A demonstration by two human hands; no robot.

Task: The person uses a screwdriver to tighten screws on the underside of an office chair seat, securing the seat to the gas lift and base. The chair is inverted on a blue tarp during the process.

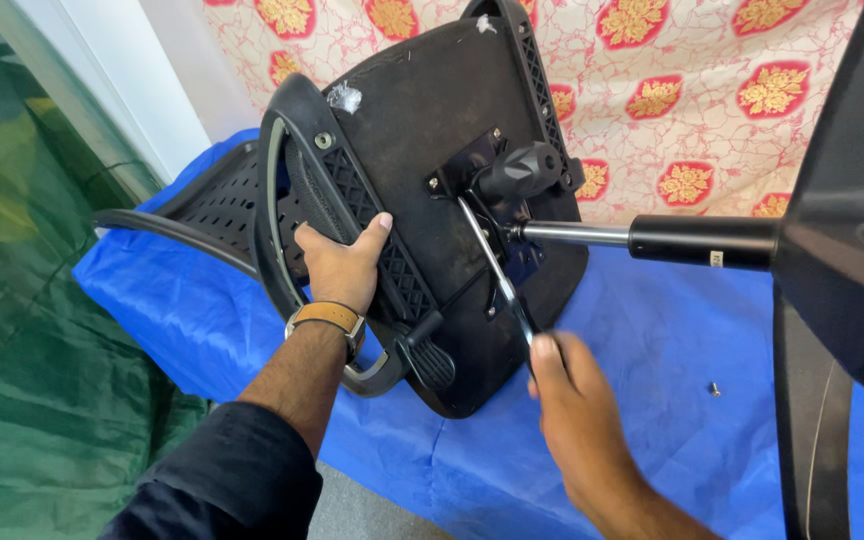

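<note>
A black office chair lies on its side on a blue sheet (pixel 652 340), the underside of its seat (pixel 432 130) facing me. My left hand (pixel 344 262), with a tan-strapped watch on the wrist, grips the chair's black armrest frame (pixel 297 150). My right hand (pixel 574 400) is closed on the end of the thin metal lever (pixel 487 255) that runs from the black mechanism plate (pixel 512 175) under the seat. A chrome gas cylinder (pixel 577 234) with a black sleeve sticks out to the right into the chair base (pixel 842 250).
A small loose screw (pixel 714 389) rests on the blue sheet at the right. The mesh backrest (pixel 207 205) lies to the left. A floral cloth (pixel 692 90) hangs behind. Green floor covering (pixel 42 330) lies at the left.
</note>
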